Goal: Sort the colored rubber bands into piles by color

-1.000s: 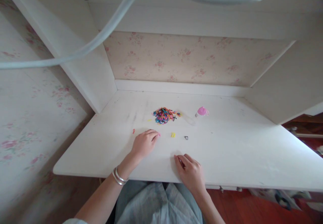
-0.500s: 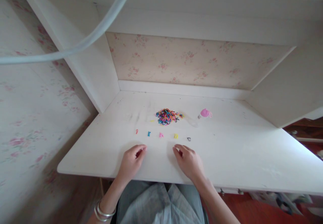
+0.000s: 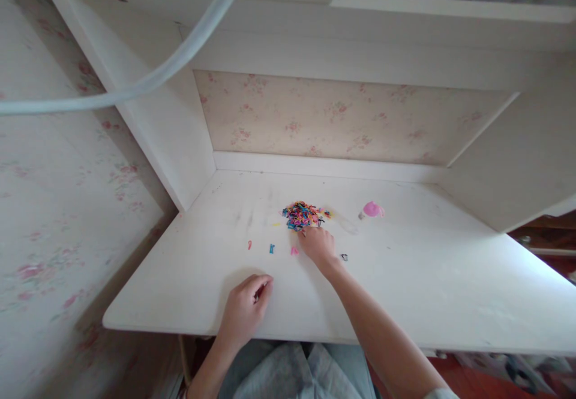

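A heap of small multicoloured rubber bands (image 3: pixel 304 213) lies on the white desk. My right hand (image 3: pixel 317 245) reaches to its near edge, fingers bent down and drawn together against the bands. What its fingertips pinch, if anything, is hidden. In a row nearer me lie a red band (image 3: pixel 249 245), blue bands (image 3: pixel 272 248), pink bands (image 3: pixel 294 251) and black bands (image 3: pixel 344 257). The right hand and wrist cover the stretch between pink and black. My left hand (image 3: pixel 248 303) rests closed on the desk near the front edge, with nothing visible in its curled fingers.
A pink object (image 3: pixel 372 209) with a pale end lies right of the heap. A yellow band (image 3: pixel 276 224) lies alone left of it. Shelf panels (image 3: pixel 153 123) close in the desk (image 3: pixel 432 279) at the sides and above. A pale tube (image 3: pixel 189 45) crosses the upper view.
My right hand has moved forward and left from the front of the desk to the heap, now covering the yellow bands of the row. My left hand stays curled. The view has shifted slightly.
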`<action>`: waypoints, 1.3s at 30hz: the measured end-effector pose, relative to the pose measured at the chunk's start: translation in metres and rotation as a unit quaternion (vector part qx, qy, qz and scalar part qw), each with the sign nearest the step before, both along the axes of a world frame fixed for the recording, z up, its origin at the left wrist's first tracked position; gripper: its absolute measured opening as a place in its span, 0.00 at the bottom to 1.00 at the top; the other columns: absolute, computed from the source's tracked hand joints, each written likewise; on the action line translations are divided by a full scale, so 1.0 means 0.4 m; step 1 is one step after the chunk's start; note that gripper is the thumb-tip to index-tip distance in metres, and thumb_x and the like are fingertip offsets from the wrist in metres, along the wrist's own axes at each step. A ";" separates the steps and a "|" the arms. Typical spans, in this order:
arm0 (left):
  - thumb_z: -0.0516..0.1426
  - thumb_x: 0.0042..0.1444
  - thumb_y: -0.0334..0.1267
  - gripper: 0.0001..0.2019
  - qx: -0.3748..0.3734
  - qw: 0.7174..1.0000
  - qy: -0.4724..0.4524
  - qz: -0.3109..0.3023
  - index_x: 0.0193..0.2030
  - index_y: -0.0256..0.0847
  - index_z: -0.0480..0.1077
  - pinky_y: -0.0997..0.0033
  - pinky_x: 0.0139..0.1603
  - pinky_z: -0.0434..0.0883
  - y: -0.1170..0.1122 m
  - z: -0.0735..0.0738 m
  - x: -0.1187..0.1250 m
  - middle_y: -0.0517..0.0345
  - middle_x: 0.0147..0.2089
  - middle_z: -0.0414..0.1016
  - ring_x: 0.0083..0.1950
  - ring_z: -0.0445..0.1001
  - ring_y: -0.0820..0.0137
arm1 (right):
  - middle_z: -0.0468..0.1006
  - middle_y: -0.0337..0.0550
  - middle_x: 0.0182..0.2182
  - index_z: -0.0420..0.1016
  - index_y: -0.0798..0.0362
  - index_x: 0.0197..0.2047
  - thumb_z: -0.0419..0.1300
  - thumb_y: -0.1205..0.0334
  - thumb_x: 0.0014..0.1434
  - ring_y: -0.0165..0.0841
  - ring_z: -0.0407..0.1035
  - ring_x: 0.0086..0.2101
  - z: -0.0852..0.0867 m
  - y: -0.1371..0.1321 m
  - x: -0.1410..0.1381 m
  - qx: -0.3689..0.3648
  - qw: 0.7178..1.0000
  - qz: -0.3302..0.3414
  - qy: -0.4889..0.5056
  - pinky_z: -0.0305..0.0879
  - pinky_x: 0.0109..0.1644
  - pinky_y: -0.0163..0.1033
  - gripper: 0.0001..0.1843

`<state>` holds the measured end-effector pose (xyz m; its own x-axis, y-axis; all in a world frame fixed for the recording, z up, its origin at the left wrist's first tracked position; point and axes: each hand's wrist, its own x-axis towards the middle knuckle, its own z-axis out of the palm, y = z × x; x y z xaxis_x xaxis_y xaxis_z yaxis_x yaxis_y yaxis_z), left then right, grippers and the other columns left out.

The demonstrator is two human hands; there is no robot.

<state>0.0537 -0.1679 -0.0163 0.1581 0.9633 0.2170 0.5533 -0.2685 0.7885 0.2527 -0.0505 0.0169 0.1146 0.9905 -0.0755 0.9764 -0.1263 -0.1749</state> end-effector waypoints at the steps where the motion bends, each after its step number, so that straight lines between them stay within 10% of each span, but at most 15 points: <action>1: 0.51 0.61 0.40 0.10 -0.001 1.000 0.003 0.000 0.40 0.43 0.73 0.75 0.40 0.70 0.000 0.000 0.000 0.58 0.37 0.77 0.37 0.74 0.72 | 0.79 0.54 0.39 0.78 0.51 0.42 0.47 0.54 0.62 0.44 0.73 0.40 -0.004 0.005 -0.002 -0.002 1.000 -0.001 -0.001 0.65 0.41 0.43 0.20; 19: 0.49 0.62 0.39 0.11 0.014 1.000 0.027 0.001 0.41 0.44 0.73 0.75 0.34 0.69 -0.006 0.016 0.009 0.58 0.34 0.76 0.33 0.73 0.72 | 0.76 0.41 0.24 0.80 0.55 0.36 0.43 0.48 0.63 0.30 0.68 0.27 0.005 0.001 0.113 0.096 0.985 -0.029 0.137 0.52 0.27 0.30 0.27; 39: 0.49 0.61 0.39 0.12 0.012 0.996 0.085 -0.009 0.39 0.45 0.74 0.75 0.36 0.69 -0.010 0.023 0.026 0.58 0.35 0.78 0.33 0.74 0.72 | 0.82 0.36 0.35 0.79 0.39 0.39 0.48 0.53 0.64 0.32 0.74 0.36 -0.017 -0.179 0.032 0.093 0.979 0.069 0.169 0.59 0.36 0.31 0.17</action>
